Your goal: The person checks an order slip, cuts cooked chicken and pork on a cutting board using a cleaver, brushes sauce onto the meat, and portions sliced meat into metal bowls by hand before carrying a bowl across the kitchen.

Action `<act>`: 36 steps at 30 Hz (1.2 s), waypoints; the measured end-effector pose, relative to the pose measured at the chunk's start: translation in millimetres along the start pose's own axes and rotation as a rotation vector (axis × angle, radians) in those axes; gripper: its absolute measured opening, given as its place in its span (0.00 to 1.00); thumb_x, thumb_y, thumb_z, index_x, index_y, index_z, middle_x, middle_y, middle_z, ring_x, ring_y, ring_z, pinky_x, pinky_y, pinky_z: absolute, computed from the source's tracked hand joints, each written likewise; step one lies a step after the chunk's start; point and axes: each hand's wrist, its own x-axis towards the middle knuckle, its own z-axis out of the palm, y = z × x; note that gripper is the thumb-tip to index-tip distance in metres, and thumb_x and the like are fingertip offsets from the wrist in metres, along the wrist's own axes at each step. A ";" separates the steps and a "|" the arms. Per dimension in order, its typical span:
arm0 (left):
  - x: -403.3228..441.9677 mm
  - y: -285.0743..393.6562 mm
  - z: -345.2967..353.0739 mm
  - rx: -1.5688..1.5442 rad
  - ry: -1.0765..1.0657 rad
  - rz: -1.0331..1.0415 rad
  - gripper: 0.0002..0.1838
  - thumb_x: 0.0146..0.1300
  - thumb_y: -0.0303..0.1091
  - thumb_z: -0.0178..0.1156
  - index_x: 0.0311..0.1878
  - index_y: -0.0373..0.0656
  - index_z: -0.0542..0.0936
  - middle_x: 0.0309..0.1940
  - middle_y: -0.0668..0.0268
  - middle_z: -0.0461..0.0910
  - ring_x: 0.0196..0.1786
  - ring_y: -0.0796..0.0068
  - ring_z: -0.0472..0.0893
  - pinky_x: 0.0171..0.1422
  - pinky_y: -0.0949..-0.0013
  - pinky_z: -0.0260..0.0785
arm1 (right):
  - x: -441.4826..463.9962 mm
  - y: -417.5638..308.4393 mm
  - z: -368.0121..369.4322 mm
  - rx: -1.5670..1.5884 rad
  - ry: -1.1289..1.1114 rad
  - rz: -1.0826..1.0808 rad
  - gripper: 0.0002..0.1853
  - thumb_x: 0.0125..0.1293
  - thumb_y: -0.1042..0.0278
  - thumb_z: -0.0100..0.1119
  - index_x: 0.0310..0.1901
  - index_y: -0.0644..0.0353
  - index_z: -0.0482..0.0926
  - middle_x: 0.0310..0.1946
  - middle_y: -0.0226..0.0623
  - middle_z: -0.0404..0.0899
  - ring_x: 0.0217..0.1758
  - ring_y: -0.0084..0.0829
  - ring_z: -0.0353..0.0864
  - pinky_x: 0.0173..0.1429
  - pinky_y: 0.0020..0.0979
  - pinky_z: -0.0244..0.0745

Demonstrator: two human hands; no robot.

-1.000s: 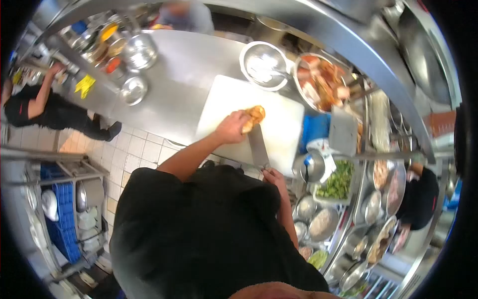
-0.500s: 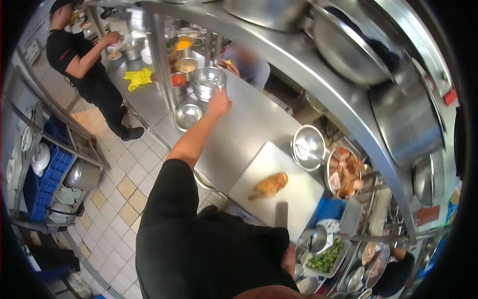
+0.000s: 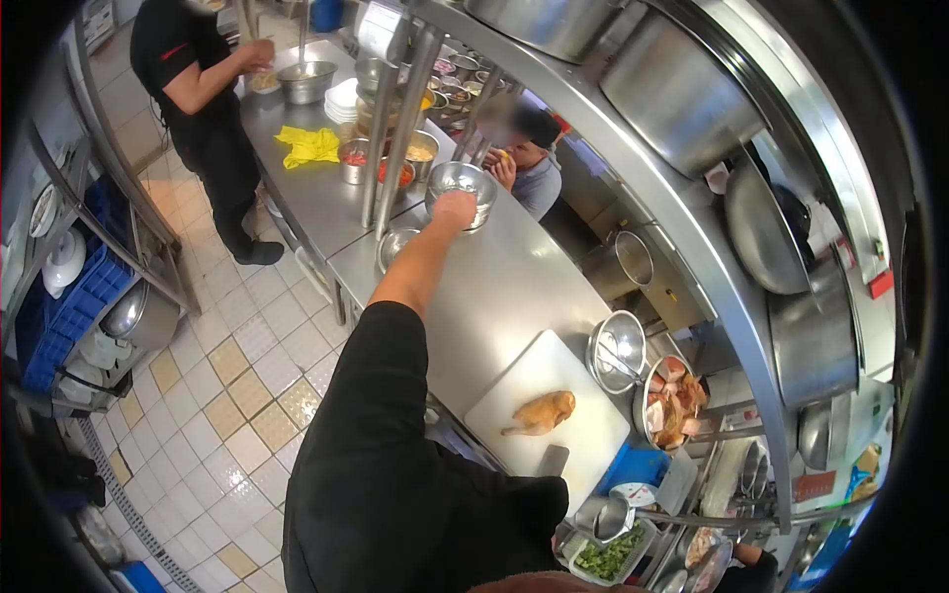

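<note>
My left hand [image 3: 456, 209] reaches out at the front rim of a stack of metal bowls [image 3: 462, 182]. Its fingers are hidden inside the top bowl, so their grip does not show. A smaller metal bowl [image 3: 394, 247] is partly behind my forearm. Near my body, a browned piece of poultry [image 3: 542, 412] lies on the white cutting board [image 3: 593, 415]. Below it, a cleaver blade [image 3: 554, 461] sticks out from under my right sleeve. Of my right hand [image 3: 556, 540] only a sliver shows at the sleeve's lower edge; whether it holds the cleaver's handle is hidden.
A metal colander [image 3: 616, 352] and a pan of meat pieces [image 3: 647, 403] stand right of the board. Leafy greens [image 3: 608, 558] fill a tray. A steel shelf [image 3: 682, 208] with large pots hangs overhead. One person [image 3: 188, 99] stands at left, another [image 3: 539, 178] across the counter.
My left hand has moved from above the bowl stack's edge to inside the top bowl. The view has shifted and turned. The poultry piece stays on the board.
</note>
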 end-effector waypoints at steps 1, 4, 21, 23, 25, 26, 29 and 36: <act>-2.3 0.2 -2.4 -0.052 0.066 0.001 0.16 0.69 0.35 0.47 0.49 0.42 0.82 0.47 0.53 0.83 0.50 0.56 0.84 0.52 0.55 0.77 | -9.5 -24.7 21.2 -0.075 0.045 -0.014 0.11 0.67 0.70 0.52 0.47 0.64 0.79 0.33 0.38 0.81 0.31 0.34 0.80 0.37 0.31 0.74; -16.6 7.0 -22.6 -0.234 0.242 -0.018 0.16 0.67 0.40 0.51 0.45 0.40 0.82 0.44 0.51 0.83 0.47 0.53 0.84 0.49 0.54 0.76 | -18.7 -68.4 64.6 -0.279 0.165 -0.010 0.11 0.68 0.70 0.51 0.48 0.63 0.79 0.35 0.40 0.81 0.34 0.36 0.80 0.40 0.33 0.74; -284.9 32.6 99.4 -0.384 -0.066 0.470 0.15 0.55 0.42 0.64 0.41 0.43 0.79 0.41 0.59 0.77 0.45 0.56 0.80 0.49 0.53 0.75 | -12.1 -137.1 138.6 -0.848 0.570 -0.195 0.17 0.58 0.66 0.63 0.45 0.69 0.76 0.32 0.51 0.80 0.36 0.46 0.80 0.43 0.40 0.73; -298.6 34.2 99.3 -0.384 -0.083 0.471 0.16 0.56 0.43 0.64 0.41 0.43 0.78 0.41 0.61 0.76 0.48 0.58 0.79 0.51 0.55 0.73 | -14.8 -141.8 142.8 -0.832 0.489 -0.132 0.16 0.59 0.67 0.64 0.44 0.69 0.76 0.32 0.51 0.80 0.37 0.45 0.81 0.44 0.41 0.73; -308.7 35.7 88.2 -0.416 -0.106 0.476 0.17 0.56 0.44 0.64 0.42 0.42 0.78 0.42 0.61 0.76 0.50 0.58 0.78 0.54 0.55 0.72 | -12.4 -132.2 138.9 -0.792 0.461 -0.143 0.15 0.59 0.67 0.64 0.43 0.69 0.75 0.33 0.51 0.81 0.37 0.45 0.81 0.45 0.41 0.73; -311.2 36.1 84.2 -0.431 -0.118 0.482 0.17 0.56 0.44 0.64 0.42 0.42 0.78 0.42 0.61 0.76 0.51 0.58 0.78 0.55 0.54 0.72 | -4.7 -113.6 132.9 -0.756 0.474 -0.185 0.15 0.59 0.67 0.64 0.43 0.68 0.75 0.32 0.50 0.81 0.37 0.45 0.81 0.45 0.41 0.73; -312.1 35.3 84.7 -0.465 -0.166 0.479 0.18 0.57 0.45 0.65 0.44 0.42 0.78 0.42 0.61 0.76 0.50 0.57 0.78 0.55 0.55 0.72 | 8.6 -79.7 125.4 -0.700 0.495 -0.191 0.15 0.60 0.67 0.65 0.43 0.68 0.74 0.32 0.50 0.81 0.37 0.45 0.81 0.46 0.41 0.73; -310.0 42.3 82.1 -0.519 -0.147 0.447 0.17 0.58 0.44 0.63 0.46 0.43 0.79 0.46 0.59 0.78 0.48 0.54 0.80 0.51 0.54 0.74 | 14.6 -67.4 118.8 -0.763 0.504 -0.088 0.20 0.59 0.63 0.67 0.44 0.71 0.74 0.33 0.51 0.80 0.39 0.47 0.81 0.48 0.42 0.73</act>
